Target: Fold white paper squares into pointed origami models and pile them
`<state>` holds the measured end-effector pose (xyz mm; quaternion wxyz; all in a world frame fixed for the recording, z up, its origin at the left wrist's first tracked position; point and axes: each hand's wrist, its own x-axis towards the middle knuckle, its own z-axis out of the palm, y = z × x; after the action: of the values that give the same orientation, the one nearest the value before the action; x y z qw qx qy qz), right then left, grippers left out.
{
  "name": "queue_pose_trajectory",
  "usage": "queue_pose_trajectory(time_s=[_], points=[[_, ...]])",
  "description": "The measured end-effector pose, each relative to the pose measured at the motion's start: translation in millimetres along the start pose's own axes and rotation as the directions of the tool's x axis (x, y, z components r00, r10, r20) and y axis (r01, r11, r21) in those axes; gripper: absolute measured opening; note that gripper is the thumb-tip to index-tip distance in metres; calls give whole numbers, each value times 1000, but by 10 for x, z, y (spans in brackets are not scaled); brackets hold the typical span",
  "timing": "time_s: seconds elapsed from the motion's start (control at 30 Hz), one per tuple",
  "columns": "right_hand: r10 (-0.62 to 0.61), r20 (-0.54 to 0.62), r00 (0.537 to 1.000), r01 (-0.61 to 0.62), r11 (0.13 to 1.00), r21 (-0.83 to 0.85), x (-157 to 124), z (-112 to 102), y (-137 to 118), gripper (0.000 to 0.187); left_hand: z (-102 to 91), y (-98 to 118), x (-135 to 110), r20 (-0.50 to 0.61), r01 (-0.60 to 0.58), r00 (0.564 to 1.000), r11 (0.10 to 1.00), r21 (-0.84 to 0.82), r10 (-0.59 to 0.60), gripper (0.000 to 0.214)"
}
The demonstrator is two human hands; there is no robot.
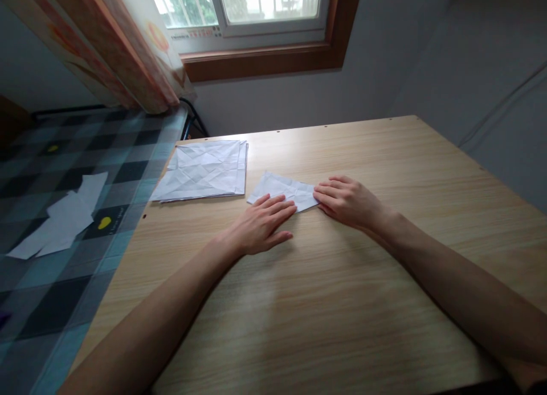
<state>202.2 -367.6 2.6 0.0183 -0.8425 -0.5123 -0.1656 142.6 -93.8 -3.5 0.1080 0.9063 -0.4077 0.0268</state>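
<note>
A small folded sheet of white paper (285,185) lies on the wooden table, with crease lines across it. My left hand (262,225) rests flat on its near left part, fingers stretched out and thumb apart, covering some of the lower edge. At the paper's narrow right end, the bent fingers of my right hand (347,202) are closed on the tip, which they hide. Beyond my left hand, a stack of creased white paper sheets (205,168) sits at the table's far left corner.
Left of the wooden table (273,321) is a bed with a checked cover (55,306), where several white paper pieces (70,221) lie. A curtain (141,58) hangs beside the window (269,4) at the back. A grey wall (405,53) rises behind the table.
</note>
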Motion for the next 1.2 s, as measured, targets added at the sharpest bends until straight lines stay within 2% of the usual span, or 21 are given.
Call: queue_pose_trajectory(time_s=[0.13, 0.23, 0.4, 0.53, 0.6, 0.67, 0.73, 0.77, 0.8, 0.87, 0.93, 1.0, 1.03, 1.1, 1.13, 1.2], points=[[-67, 7, 998, 67, 997, -50, 8, -27, -19, 28, 14, -7, 17, -20, 3, 1000, 1000, 5, -3, 55], [-45, -18, 999, 43, 996, -79, 6, -21, -27, 30, 4, 1, 13, -40, -17, 999, 999, 30, 18, 53], [33, -120, 992, -43, 996, -79, 3, -49, -60, 30, -28, 41, 7, -77, -72, 993, 985, 158, 85, 42], [59, -241, 969, -57, 998, 16, -18, -41, -123, 25, -29, 83, 26, -96, -26, 994, 982, 187, 45, 46], [111, -382, 918, -93, 994, 65, -22, -12, -146, 28, -31, 109, 38, -119, 17, 993, 986, 164, 3, 47], [201, -553, 809, -150, 979, 137, -17, 29, -147, 43, -49, 139, 50, -174, 63, 984, 993, 101, -45, 47], [314, -650, 692, -185, 948, 260, -5, 82, -121, 62, -86, 168, 60, -251, 100, 962, 995, -28, -103, 49], [377, -648, 662, -191, 921, 340, 2, 113, -102, 70, -108, 179, 64, -286, 106, 948, 987, -125, -138, 51], [447, -612, 653, -199, 880, 431, 10, 148, -81, 74, -129, 187, 68, -310, 86, 937, 967, -241, -161, 53], [579, -478, 661, -213, 755, 620, 25, 221, -48, 78, -155, 190, 75, -335, 0, 922, 864, -504, -195, 56], [669, -324, 669, -195, 579, 792, 44, 283, -38, 82, -150, 186, 82, -329, -84, 914, 681, -728, -239, 58], [715, -178, 676, -153, 373, 915, 66, 315, -52, 86, -121, 184, 89, -299, -118, 910, 511, -851, -288, 60], [723, -109, 682, -139, 275, 951, 76, 318, -65, 86, -102, 186, 93, -279, -113, 910, 464, -879, -307, 61], [725, 5, 689, -143, 129, 981, 93, 305, -89, 82, -68, 195, 103, -244, -64, 909, 465, -883, -338, 63], [727, 43, 685, -155, 88, 984, 97, 294, -97, 77, -55, 199, 109, -230, -22, 905, 502, -865, -357, 63], [744, 77, 663, -184, 63, 981, 99, 281, -102, 66, -43, 200, 120, -212, 87, 888, 602, -793, -408, 58]])
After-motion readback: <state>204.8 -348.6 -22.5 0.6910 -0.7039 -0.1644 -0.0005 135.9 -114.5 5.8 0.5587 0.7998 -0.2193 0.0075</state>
